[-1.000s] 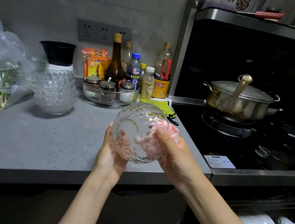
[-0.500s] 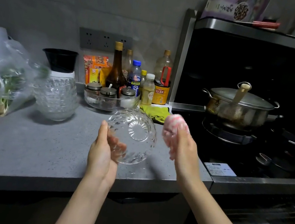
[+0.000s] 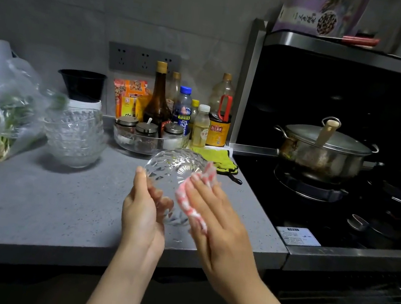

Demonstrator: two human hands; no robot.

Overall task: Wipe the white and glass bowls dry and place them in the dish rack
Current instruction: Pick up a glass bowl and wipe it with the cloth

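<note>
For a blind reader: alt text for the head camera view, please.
A person's left hand holds a glass bowl above a grey counter while the right hand presses a pink-and-white cloth against it. More glass bowls stand stacked behind.

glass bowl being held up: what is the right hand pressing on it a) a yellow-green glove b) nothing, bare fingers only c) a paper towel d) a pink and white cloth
d: the right hand presses a pink and white cloth against the glass bowl, which the left hand holds.
</note>
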